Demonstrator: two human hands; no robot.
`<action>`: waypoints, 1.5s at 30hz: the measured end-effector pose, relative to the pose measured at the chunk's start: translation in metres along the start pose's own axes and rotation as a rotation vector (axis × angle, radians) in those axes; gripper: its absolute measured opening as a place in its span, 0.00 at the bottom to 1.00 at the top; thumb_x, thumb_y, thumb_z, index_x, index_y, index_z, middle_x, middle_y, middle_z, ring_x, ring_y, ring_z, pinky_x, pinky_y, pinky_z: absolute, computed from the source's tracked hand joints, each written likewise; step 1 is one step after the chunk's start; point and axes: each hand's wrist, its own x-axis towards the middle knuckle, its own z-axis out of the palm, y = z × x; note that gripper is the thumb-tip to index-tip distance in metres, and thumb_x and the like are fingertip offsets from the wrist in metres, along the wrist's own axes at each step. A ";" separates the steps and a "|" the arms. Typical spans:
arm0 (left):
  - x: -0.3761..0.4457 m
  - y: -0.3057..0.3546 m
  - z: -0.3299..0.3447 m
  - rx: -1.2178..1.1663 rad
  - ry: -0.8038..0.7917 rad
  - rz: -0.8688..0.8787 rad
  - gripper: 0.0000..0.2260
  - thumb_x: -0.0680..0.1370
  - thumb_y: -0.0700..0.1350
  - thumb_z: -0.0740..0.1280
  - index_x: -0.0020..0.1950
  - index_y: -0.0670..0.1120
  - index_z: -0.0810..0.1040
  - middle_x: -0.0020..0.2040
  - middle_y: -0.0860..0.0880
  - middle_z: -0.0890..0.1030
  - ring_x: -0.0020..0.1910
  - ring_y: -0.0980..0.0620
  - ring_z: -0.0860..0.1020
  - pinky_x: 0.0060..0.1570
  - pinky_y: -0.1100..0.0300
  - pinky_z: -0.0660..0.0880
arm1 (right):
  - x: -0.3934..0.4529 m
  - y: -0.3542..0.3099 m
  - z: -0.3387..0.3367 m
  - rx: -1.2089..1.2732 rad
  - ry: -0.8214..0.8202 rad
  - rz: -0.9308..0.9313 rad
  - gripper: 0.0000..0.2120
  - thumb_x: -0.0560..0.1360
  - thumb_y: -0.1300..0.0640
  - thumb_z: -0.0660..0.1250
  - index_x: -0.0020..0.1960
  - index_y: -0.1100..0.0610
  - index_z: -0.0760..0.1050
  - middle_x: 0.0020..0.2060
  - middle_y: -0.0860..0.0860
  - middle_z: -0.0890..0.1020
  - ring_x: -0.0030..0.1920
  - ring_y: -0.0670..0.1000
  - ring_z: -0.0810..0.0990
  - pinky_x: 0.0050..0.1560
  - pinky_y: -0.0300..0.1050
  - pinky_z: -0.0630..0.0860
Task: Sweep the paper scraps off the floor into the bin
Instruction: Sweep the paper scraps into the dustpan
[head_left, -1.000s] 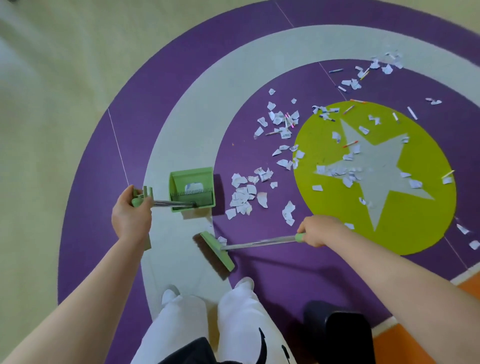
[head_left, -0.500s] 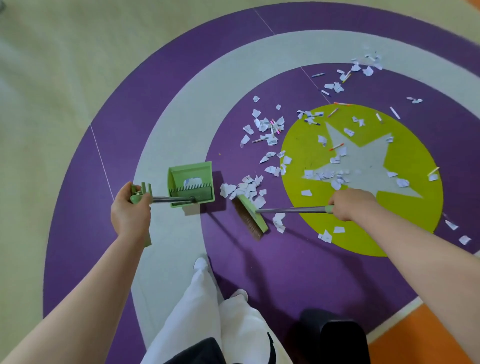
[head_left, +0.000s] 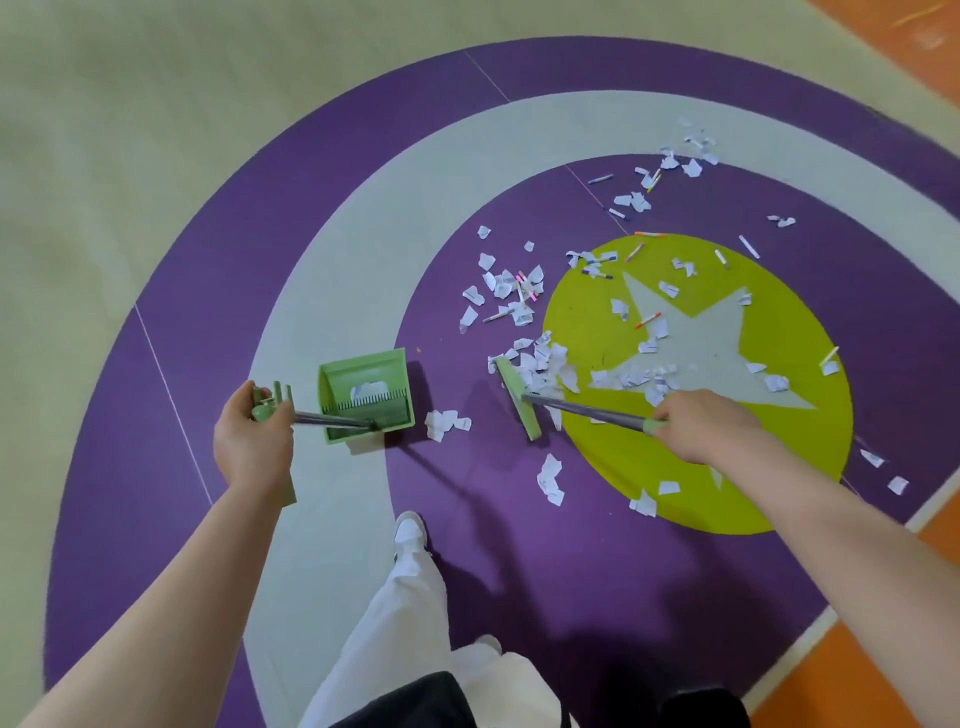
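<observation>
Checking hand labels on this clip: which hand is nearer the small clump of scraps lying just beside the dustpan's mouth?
Left. The left hand grips the dustpan handle, just across the pan from the clump of scraps. The right hand grips the broom handle farther away, over the yellow circle.

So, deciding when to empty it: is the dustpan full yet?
Nearly empty: the green dustpan shows only a few white scraps against its back wall.
</observation>
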 end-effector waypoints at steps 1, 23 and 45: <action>0.008 0.007 0.000 0.010 -0.003 -0.003 0.06 0.72 0.45 0.68 0.45 0.55 0.75 0.44 0.45 0.82 0.37 0.44 0.78 0.42 0.50 0.75 | 0.000 -0.003 -0.010 0.037 -0.024 -0.007 0.13 0.78 0.48 0.61 0.57 0.47 0.81 0.50 0.53 0.83 0.47 0.55 0.81 0.44 0.44 0.75; 0.095 0.072 0.029 0.149 -0.071 0.093 0.18 0.75 0.45 0.68 0.65 0.56 0.76 0.52 0.56 0.81 0.44 0.45 0.83 0.46 0.51 0.76 | 0.077 -0.106 -0.018 0.294 -0.278 -0.115 0.16 0.77 0.49 0.61 0.56 0.57 0.80 0.26 0.52 0.74 0.24 0.52 0.70 0.31 0.41 0.67; 0.023 0.137 0.168 0.057 -0.013 0.018 0.21 0.74 0.42 0.68 0.38 0.73 0.71 0.41 0.53 0.77 0.36 0.45 0.77 0.50 0.42 0.79 | 0.200 0.095 -0.031 -0.004 -0.121 -0.040 0.14 0.79 0.45 0.58 0.61 0.43 0.77 0.58 0.51 0.81 0.57 0.55 0.79 0.49 0.45 0.73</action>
